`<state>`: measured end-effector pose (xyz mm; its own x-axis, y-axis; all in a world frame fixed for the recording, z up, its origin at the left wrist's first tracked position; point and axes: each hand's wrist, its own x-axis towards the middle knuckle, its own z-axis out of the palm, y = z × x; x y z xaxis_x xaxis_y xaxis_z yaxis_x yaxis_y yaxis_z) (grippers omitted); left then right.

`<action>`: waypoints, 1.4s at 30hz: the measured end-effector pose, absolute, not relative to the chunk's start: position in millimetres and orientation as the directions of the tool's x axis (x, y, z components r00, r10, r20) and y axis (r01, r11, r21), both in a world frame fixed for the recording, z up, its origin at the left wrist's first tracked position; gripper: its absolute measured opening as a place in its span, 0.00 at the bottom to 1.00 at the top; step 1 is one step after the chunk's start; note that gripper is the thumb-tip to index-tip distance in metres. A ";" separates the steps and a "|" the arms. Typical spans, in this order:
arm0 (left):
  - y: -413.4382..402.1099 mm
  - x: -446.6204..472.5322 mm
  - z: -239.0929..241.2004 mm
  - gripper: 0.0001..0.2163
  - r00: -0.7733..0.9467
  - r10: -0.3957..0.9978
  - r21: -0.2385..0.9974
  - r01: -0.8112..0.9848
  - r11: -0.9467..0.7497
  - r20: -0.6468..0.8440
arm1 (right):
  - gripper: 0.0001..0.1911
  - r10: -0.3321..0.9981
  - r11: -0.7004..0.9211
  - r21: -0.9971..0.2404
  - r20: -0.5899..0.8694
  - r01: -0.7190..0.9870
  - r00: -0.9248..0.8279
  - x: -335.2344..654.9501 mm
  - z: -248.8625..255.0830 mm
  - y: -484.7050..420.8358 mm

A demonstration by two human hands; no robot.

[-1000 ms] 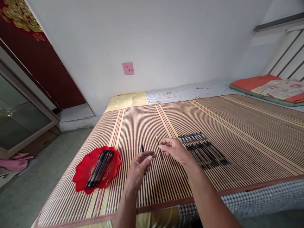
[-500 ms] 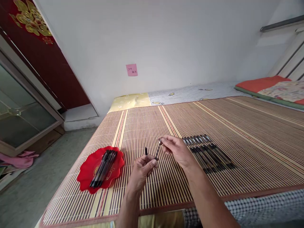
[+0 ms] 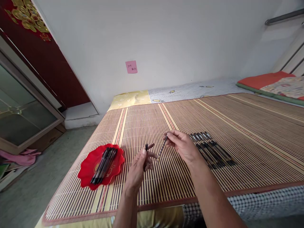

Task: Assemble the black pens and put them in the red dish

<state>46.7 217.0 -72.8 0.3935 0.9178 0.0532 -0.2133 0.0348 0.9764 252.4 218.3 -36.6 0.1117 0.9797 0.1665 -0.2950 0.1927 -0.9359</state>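
Observation:
My left hand point(image 3: 140, 161) is closed on a dark pen barrel point(image 3: 146, 147), its upper end sticking up past the thumb. The other fingers of that hand are partly stretched. A thin dark pen refill point(image 3: 162, 148) slants down from my right hand point(image 3: 180, 145), pinched near its upper end between thumb and fingers. The refill's pale lower tip points toward the left hand's fingertips. To the right, several black pens point(image 3: 211, 150) lie side by side in a row, partly behind the right wrist. A red scalloped plate point(image 3: 85, 167) at left bears several more dark pens point(image 3: 104, 164).
A striped bamboo mat point(image 3: 142, 123) covers the bed. Folded orange and floral bedding point(image 3: 266, 81) lies at the far right. The white wall point(image 3: 180, 41) behind bears a pink note point(image 3: 131, 67). A glass-panelled door point(image 3: 21, 101) stands at the left.
The refill's lower end, earlier at the left fingers, is now apart from them. My right hand has shifted slightly right and up with the refill. The left hand's fingers have opened out somewhat.

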 end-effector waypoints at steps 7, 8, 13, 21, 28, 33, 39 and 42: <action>217.2 44.3 -72.3 0.21 0.470 0.882 0.989 -0.142 0.030 0.041 | 0.11 0.886 0.398 -0.810 0.218 -0.430 0.409 255.0 -23.3 215.5; 216.7 44.6 -71.3 0.21 0.483 0.875 0.990 -0.136 0.028 0.042 | 0.11 0.876 0.416 -0.804 0.227 -0.425 0.426 254.0 -22.3 215.4; 214.2 46.5 -66.8 0.20 0.517 0.854 0.993 -0.119 0.010 0.053 | 0.11 0.869 0.428 -0.807 0.243 -0.407 0.431 251.8 -20.2 214.1; 216.4 45.1 -68.9 0.19 0.532 0.844 0.996 -0.091 -0.028 0.072 | 0.13 0.885 0.400 -0.843 0.253 -0.361 0.391 253.8 -15.9 211.0; 216.9 45.9 -66.8 0.19 0.526 0.847 0.997 -0.054 -0.055 0.075 | 0.10 0.871 0.430 -0.859 0.313 -0.278 0.379 253.7 -15.2 209.6; 216.4 45.9 -66.0 0.20 0.514 0.855 0.997 -0.037 -0.062 0.072 | 0.08 0.849 0.464 -0.879 0.403 -0.114 0.342 252.0 -7.8 202.2; 214.9 46.2 -64.2 0.20 0.500 0.863 0.998 -0.039 -0.058 0.070 | 0.07 0.842 0.472 -0.881 0.440 -0.029 0.312 253.8 -3.7 198.6; 214.1 46.2 -63.1 0.19 0.515 0.854 0.997 -0.056 -0.057 0.078 | 0.07 0.840 0.488 -0.868 0.439 -0.091 0.319 257.1 -8.0 201.1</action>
